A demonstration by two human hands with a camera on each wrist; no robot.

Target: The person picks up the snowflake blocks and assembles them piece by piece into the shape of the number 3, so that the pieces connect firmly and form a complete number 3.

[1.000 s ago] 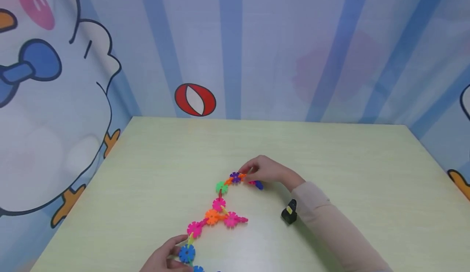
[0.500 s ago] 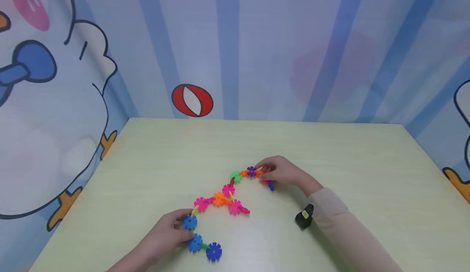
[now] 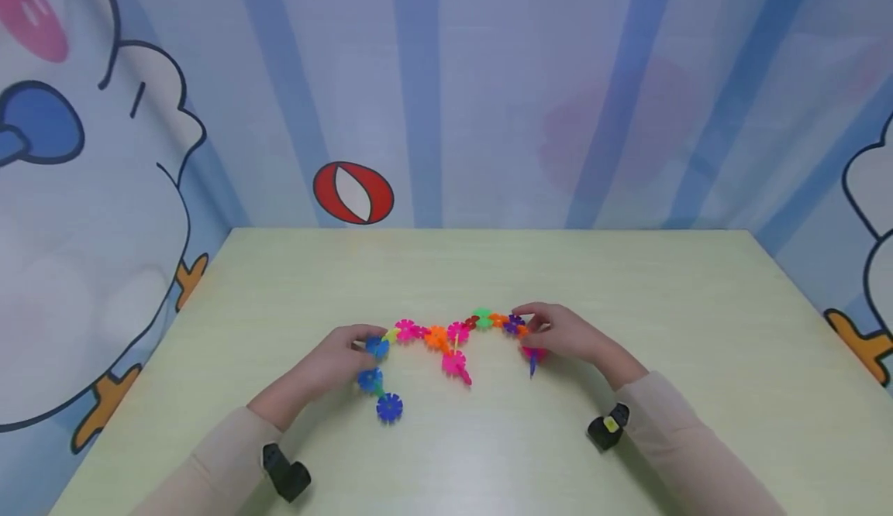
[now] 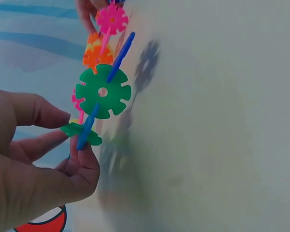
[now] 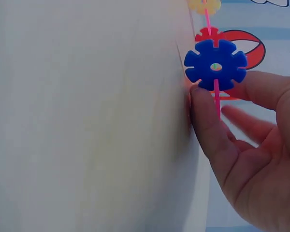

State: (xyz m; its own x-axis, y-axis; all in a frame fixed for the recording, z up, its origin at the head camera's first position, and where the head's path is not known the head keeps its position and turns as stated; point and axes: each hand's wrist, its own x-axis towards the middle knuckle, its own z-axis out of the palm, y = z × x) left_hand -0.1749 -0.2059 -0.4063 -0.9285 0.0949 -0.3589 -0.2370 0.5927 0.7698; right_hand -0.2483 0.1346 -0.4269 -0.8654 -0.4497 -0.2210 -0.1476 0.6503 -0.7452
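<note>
A chain of colourful notched plastic discs (image 3: pixel 438 337), slotted edge to edge, stretches in an arch between both hands. At its left end my left hand (image 3: pixel 342 361) pinches the chain by the blue discs (image 3: pixel 377 346), with a dark blue disc (image 3: pixel 389 408) hanging nearest the body. The left wrist view has a green disc (image 4: pixel 89 92) just beyond the fingertips. My right hand (image 3: pixel 561 334) grips the other end, beside a purple disc (image 3: pixel 514 324). Close to its thumb, a blue disc (image 5: pixel 203 63) faces the right wrist camera. A pink branch (image 3: pixel 453 364) sticks out from mid-chain towards the body.
The pale wooden table (image 3: pixel 446 454) lies under the chain and ends at a back wall (image 3: pixel 502 113) of blue striped cloth. Black wrist cameras (image 3: pixel 286 473) are worn at both sleeves. A cartoon bird (image 3: pixel 91 268) is printed on the left cloth.
My left hand has moved forward, swinging the chain's near end away from the body, so the slanted chain now arches sideways. My right hand has shifted right, still holding its end.
</note>
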